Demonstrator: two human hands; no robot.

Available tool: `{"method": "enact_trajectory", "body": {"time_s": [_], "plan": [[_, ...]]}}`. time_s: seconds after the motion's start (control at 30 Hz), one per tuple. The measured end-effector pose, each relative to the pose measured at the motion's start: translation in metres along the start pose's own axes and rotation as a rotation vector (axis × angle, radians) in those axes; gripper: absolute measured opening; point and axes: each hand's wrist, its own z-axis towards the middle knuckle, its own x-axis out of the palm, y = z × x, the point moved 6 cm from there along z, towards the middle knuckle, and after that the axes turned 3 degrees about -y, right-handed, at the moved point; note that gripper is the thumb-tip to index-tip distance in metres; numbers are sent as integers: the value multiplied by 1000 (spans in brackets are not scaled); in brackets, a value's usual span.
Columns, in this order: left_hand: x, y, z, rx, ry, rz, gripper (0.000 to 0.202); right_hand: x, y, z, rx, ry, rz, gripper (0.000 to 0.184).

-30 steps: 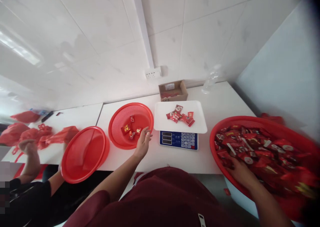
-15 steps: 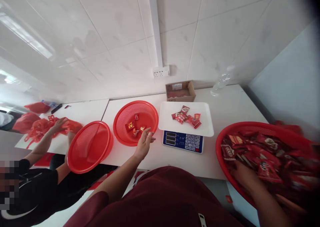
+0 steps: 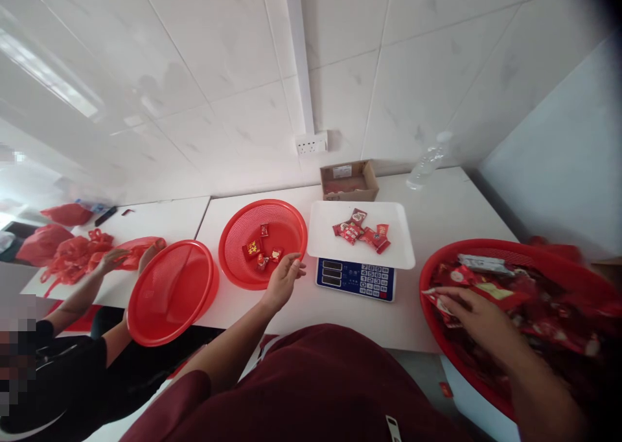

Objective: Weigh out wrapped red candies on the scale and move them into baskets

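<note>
My right hand [image 3: 479, 312] is over the big red basket [image 3: 427, 260] at the right, its thumb and finger pinched on a small red snack packet [image 3: 440, 304]. Many red and dark packets fill that basket, with one silvery packet [image 3: 482, 264] on top. My left hand [image 3: 283, 281] hovers at the near right rim of a red mesh basket [image 3: 238, 234], fingers loosely bent with nothing visible in them. A few red packets [image 3: 253, 248] lie inside it. Between my hands, several red packets [image 3: 375, 238] rest on the white tray [image 3: 330, 251] of a blue digital scale [image 3: 352, 277].
A cardboard box [image 3: 349, 180] and a clear plastic bottle [image 3: 428, 163] stand by the wall behind the scale. At the left, a co-worker's hands [image 3: 113, 259] touch red plastic bags [image 3: 78, 254], near another red basket [image 3: 172, 293].
My right hand has come up from among the packets to the basket's left side, now pinching a packet. A silvery packet now shows on top. My left hand has barely moved.
</note>
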Motion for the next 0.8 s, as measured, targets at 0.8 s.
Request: {"method": "enact_trajectory", "body": {"time_s": [0.8], "plan": [[-18,12,0,-16,-38,-22,42,34,-6,-13,-224,-177,-222,52]]}}
